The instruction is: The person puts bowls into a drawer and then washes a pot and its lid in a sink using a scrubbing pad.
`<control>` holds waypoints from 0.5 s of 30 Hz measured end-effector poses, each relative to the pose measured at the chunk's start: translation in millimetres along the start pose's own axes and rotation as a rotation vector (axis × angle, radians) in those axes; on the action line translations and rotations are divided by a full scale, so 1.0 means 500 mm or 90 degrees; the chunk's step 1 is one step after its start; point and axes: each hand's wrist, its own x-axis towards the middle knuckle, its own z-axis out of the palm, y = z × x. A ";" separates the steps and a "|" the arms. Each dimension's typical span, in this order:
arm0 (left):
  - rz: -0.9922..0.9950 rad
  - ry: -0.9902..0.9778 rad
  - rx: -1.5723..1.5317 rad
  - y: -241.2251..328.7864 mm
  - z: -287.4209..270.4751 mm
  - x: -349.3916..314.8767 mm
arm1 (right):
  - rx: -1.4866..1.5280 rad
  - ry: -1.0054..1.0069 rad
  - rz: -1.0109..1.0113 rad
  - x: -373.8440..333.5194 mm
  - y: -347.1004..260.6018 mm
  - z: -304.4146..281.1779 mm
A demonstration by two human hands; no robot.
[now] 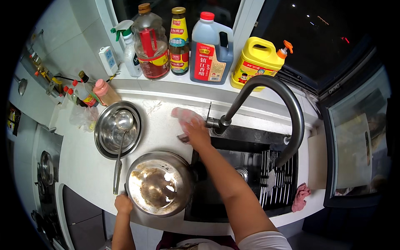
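My left hand [123, 204] is closed at the left side of a stainless steel pot [160, 185], where a dark handle partly shows. The pot's stained, shiny base faces up, and another dark handle sticks out over the sink's edge. Reaching across the sink, my right hand [197, 131] holds a pinkish-white cloth [181, 113] against the white counter beside the faucet base. The fingers partly cover the cloth, and a dark bit shows under the hand. Left of the pot, a metal ladle [124, 121] rests in a steel basin [100, 133], its long handle reaching toward my left hand.
A black sink [200, 208] with a rack [277, 183] and a tall, curved faucet [298, 112] lies at the right. Along the sill stand a spray bottle [132, 56], several sauce bottles, a vinegar jug [210, 54] and a yellow soap jug [254, 62]. A pink rag [301, 197] lies far right.
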 end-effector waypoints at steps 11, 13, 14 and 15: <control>-0.055 0.005 -0.039 0.024 -0.004 -0.012 | -0.002 0.340 0.149 -0.216 0.267 -0.288; -0.018 0.006 -0.040 0.013 0.011 0.006 | -0.077 0.279 0.270 -0.206 0.362 -0.291; 0.005 0.007 -0.042 0.013 0.017 0.014 | -0.144 0.278 0.323 -0.203 0.414 -0.275; 0.015 0.004 -0.072 0.022 0.011 0.018 | -0.203 0.269 0.376 -0.199 0.472 -0.246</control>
